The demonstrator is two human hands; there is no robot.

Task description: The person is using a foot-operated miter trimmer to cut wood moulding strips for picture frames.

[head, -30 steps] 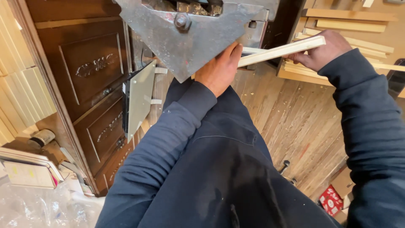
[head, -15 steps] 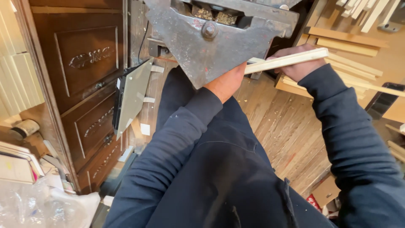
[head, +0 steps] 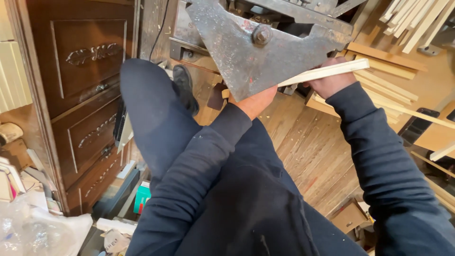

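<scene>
Feeding a pale strip (head: 327, 73) under the steel plate (head: 251, 52), right hand (head: 332, 80) closed around it for steadiness; left hand (head: 256, 100) mostly hidden, grip unclear.

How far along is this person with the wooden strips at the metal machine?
Done, apparently: light strips lie stacked on the bench behind, though I cannot tell if they are processed. In hand: the right hand holds one pale strip fed under the machine's triangular metal plate, the left hand just below it, one foot raised by the machine. Left: more strips lean at top right.
</scene>
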